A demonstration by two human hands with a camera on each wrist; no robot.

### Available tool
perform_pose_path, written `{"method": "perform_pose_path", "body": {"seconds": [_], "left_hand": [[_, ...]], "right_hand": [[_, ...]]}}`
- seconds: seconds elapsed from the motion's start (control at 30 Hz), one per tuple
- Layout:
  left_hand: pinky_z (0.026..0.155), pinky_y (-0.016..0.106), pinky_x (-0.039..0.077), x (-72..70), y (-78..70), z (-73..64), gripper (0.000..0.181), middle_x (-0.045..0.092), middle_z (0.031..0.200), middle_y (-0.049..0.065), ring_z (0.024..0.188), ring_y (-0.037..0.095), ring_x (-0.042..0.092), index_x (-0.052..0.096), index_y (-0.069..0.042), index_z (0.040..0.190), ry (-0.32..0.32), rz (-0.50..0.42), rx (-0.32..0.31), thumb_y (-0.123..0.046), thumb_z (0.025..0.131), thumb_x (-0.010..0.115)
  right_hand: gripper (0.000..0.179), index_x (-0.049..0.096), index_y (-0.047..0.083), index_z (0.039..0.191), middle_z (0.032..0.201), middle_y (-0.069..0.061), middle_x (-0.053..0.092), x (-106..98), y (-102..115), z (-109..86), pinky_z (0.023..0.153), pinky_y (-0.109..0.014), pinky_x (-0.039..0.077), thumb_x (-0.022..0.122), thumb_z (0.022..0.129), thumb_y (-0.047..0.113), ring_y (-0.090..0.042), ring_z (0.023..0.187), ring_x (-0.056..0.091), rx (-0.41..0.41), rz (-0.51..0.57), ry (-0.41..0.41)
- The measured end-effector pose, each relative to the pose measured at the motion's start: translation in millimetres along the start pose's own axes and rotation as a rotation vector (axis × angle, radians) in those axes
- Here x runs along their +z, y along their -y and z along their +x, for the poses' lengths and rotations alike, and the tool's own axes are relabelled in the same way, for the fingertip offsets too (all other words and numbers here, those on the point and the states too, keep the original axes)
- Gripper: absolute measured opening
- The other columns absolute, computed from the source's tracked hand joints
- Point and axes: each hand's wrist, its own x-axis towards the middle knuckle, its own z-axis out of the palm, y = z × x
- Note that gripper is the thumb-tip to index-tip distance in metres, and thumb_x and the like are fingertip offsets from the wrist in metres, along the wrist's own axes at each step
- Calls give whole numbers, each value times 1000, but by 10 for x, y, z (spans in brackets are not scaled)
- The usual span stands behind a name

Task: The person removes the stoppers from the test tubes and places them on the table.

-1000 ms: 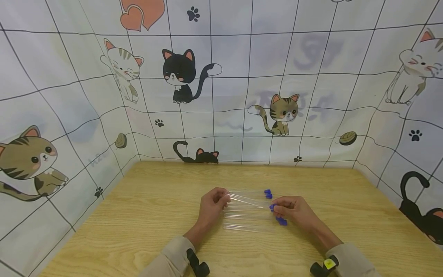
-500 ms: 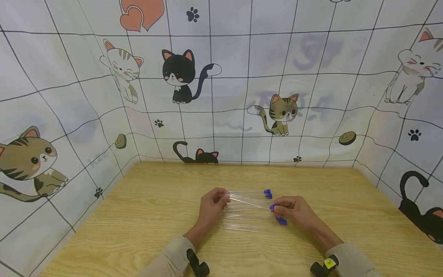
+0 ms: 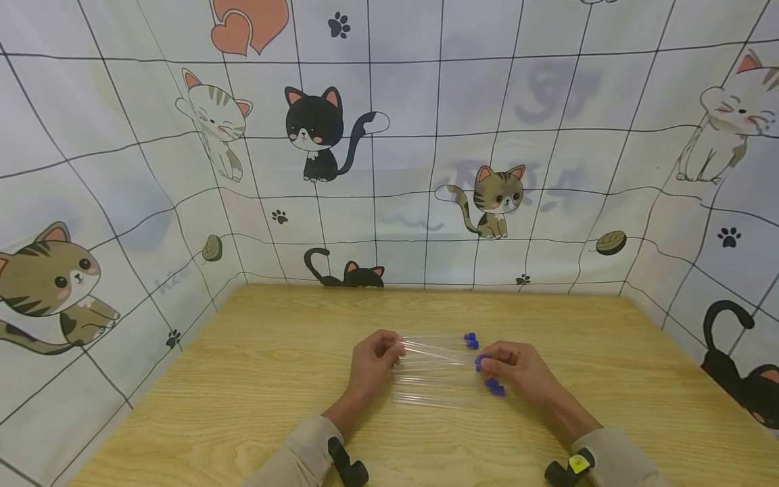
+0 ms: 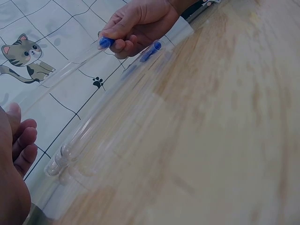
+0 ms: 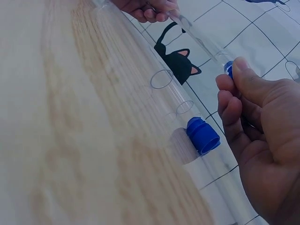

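My left hand [image 3: 374, 358] pinches the rounded end of a clear test tube [image 4: 70, 70], raised and slanting above the table. At the tube's other end, my right hand [image 3: 517, 368] pinches a blue stopper [image 5: 228, 69] between thumb and forefinger, right at the tube's mouth. Beneath, several more clear test tubes [image 3: 426, 399] lie side by side on the table. Some have blue stoppers in their right ends, such as the near blue stopper [image 5: 202, 136]. Open rims of uncapped tubes show beside it in the right wrist view.
The wooden table [image 3: 274, 379] reaches back to a white cloth wall [image 3: 402, 169] printed with cats and grid lines, which also closes off both sides. Two further blue stoppers [image 3: 472, 344] sit at the far tubes' right ends. Black wrist cameras [image 3: 349, 467] are strapped over the beige sleeves.
My right hand has shifted very slightly up and away, and the blue stopper in its fingers has turned a little. The left hand and the tubes on the table have stayed in place.
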Motion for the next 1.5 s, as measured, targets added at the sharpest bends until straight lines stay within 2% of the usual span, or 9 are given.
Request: {"method": "perform_pose_path", "body": {"seconds": [0.07, 0.23, 0.5, 0.63, 0.83, 0.9, 1.17, 1.33, 1.5], "left_hand": [[59, 23, 49, 10, 99, 20, 11, 67, 77, 6, 67, 30, 61, 65, -2, 99, -6, 7, 5, -6, 88, 68], [59, 23, 49, 8, 105, 18, 12, 67, 77, 4, 67, 28, 61, 65, -1, 98, 1, 7, 8, -7, 88, 68], [59, 27, 51, 3, 114, 17, 12, 67, 78, 7, 67, 24, 61, 66, -3, 97, 24, -4, -9, -12, 89, 68], [60, 29, 52, 5, 92, 12, 13, 68, 80, 10, 69, 30, 62, 66, -1, 99, 36, -4, -26, -10, 90, 67], [62, 39, 52, 9, 34, 13, 15, 67, 83, 22, 73, 47, 59, 62, 10, 101, 54, -1, -25, -2, 91, 63], [62, 38, 52, 9, 31, 12, 16, 67, 83, 21, 73, 45, 59, 62, 10, 102, 53, 5, -25, -2, 91, 63], [60, 25, 50, 7, 94, 14, 11, 67, 79, 6, 67, 21, 60, 66, -5, 98, 34, 5, -12, -13, 91, 65], [59, 24, 50, 9, 121, 19, 10, 67, 79, 7, 66, 24, 60, 65, -6, 97, 36, 9, 13, -14, 91, 66], [59, 25, 50, 15, 100, 26, 9, 68, 79, 9, 66, 27, 60, 64, -3, 98, 22, -22, 2, -9, 91, 65]], "right_hand": [[16, 66, -2, 102, 89, -16, 69, -4, -36, 6, 72, -34, 55, 63, 93, 11, -25, 81, 68, 6, 0, -14], [22, 65, -3, 100, 91, -17, 70, -8, -60, 8, 73, -35, 55, 67, 91, 17, -28, 83, 69, 30, 15, -56], [23, 66, -3, 102, 89, -15, 71, -7, -81, 15, 71, -34, 55, 67, 90, 17, -28, 81, 68, 55, 7, -115], [25, 66, -4, 103, 90, -16, 70, -2, -99, 14, 71, -35, 55, 66, 91, 17, -29, 82, 68, 51, 17, -124], [26, 65, -4, 106, 90, -16, 70, 5, -97, 11, 71, -34, 55, 65, 92, 18, -29, 82, 68, 40, 19, -129], [26, 64, -3, 107, 90, -16, 70, 8, -98, 13, 71, -34, 55, 64, 93, 18, -29, 82, 68, 31, 13, -128], [24, 64, 2, 109, 89, -11, 70, 26, -82, 13, 69, -31, 55, 61, 95, 21, -24, 81, 68, 5, -97, -126], [23, 63, 3, 108, 89, -11, 69, 39, -62, 16, 69, -30, 55, 58, 97, 22, -23, 81, 67, -21, -142, -129], [20, 62, 6, 108, 87, -11, 67, 52, -51, 27, 70, -27, 53, 57, 97, 23, -21, 80, 65, -32, -177, -141]]}}
